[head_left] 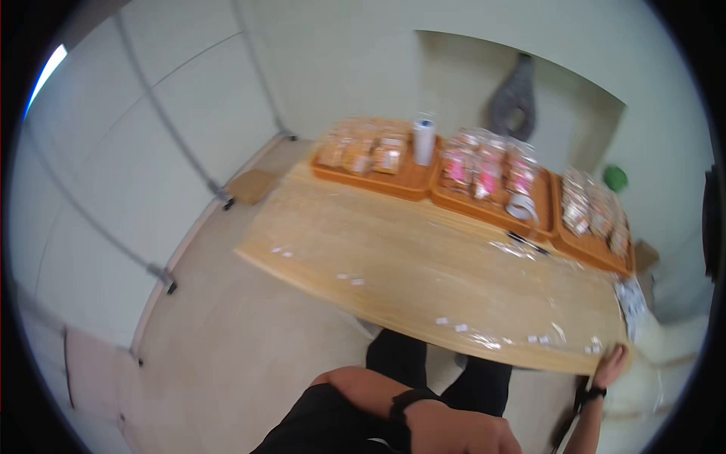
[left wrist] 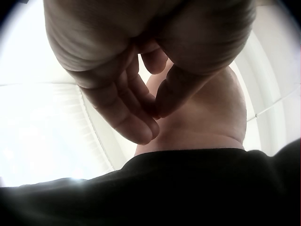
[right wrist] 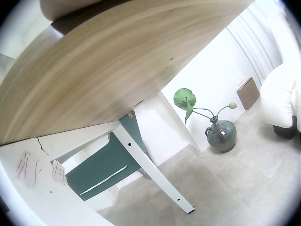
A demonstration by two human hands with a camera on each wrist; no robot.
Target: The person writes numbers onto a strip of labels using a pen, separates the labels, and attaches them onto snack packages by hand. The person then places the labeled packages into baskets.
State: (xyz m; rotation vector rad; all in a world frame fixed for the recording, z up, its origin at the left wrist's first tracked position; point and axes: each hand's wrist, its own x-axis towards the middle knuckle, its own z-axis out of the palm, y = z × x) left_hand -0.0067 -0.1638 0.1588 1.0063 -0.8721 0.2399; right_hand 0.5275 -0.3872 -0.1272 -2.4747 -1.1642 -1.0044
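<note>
Head: right grip (head_left: 609, 368) on table (head_left: 363, 242)

head view: left hand (head_left: 463, 433) cut off; packet labels (head_left: 486, 182) blurred

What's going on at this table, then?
Someone's right hand is touching the near right corner of a wooden table. Their left hand is away from it, with nothing visible in it. Wrapped packets lie in three trays along the far side, and small white pieces lie in pairs near the front edge.
</note>
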